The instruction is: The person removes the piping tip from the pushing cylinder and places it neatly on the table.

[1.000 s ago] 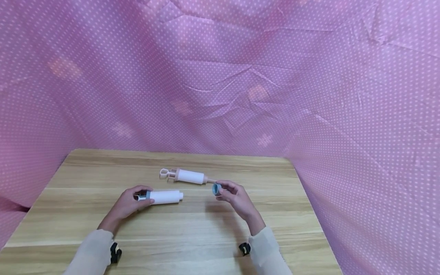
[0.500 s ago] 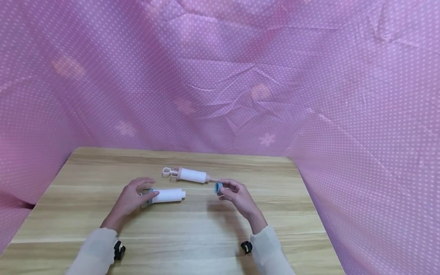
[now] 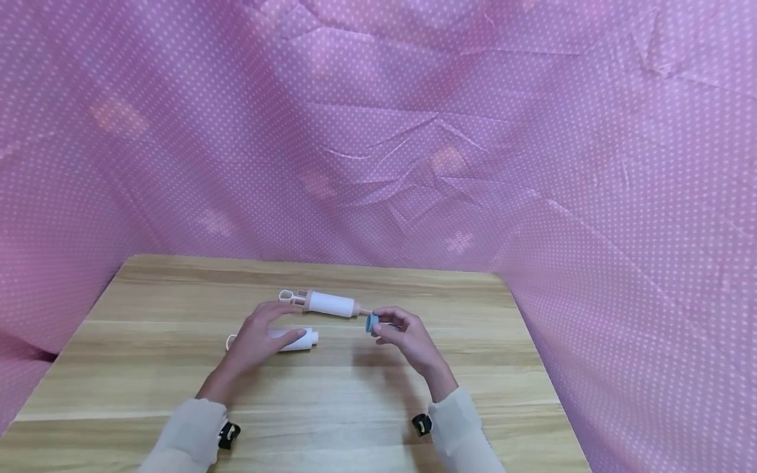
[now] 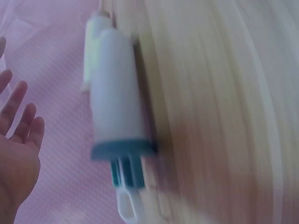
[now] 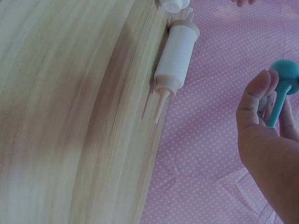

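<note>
A white syringe with a teal collar and a white ring handle (image 4: pixel 117 93) lies on the wooden table. My left hand (image 3: pixel 254 338) is over it with spread fingers, hiding its middle and collar in the head view; the left wrist view shows this hand holding nothing. In my right hand (image 3: pixel 414 341), the thumb and fingers pinch a teal nozzle (image 5: pixel 284 74) by its wide cap, above the table. Its narrow spout points back toward the palm. The white end of the syringe barrel (image 3: pixel 304 340) points toward the right hand.
Behind lies a second syringe (image 3: pixel 332 304), white with a pinkish-beige collar and a long nozzle reaching toward the right hand. The wooden table (image 3: pixel 331 407) ends at a pink dotted cloth (image 3: pixel 378 164) at the back and sides.
My left hand has let go of the teal-collared syringe and moved right along it. The right hand stays in about the same place, with the teal nozzle turned slightly.
</note>
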{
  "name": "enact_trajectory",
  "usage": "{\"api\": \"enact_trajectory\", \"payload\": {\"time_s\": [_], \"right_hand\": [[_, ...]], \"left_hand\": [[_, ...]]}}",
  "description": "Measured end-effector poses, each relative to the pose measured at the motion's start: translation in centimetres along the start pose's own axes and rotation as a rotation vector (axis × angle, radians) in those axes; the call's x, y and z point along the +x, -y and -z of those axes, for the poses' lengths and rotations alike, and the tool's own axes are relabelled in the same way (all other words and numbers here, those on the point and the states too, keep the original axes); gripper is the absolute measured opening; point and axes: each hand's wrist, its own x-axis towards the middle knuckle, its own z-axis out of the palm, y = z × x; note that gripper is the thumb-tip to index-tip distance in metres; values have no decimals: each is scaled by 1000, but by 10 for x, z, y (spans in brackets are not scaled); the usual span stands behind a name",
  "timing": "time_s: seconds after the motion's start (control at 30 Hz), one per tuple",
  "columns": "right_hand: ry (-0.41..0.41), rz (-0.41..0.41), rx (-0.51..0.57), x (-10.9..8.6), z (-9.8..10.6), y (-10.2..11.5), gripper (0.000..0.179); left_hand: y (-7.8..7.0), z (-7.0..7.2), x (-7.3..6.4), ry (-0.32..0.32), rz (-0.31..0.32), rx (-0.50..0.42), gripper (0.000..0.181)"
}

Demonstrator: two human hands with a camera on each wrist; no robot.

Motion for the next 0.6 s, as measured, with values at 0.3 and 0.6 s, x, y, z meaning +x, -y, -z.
{"api": "enact_trajectory", "payload": {"time_s": [0.3, 0.6], "right_hand": [[3, 31, 10, 2, -5, 5, 33], [27, 45, 14, 3, -13, 2, 32]], "left_hand": [[-28, -29, 5, -6, -31, -107, 52], [-48, -53, 6, 62, -91, -298, 52]]}}
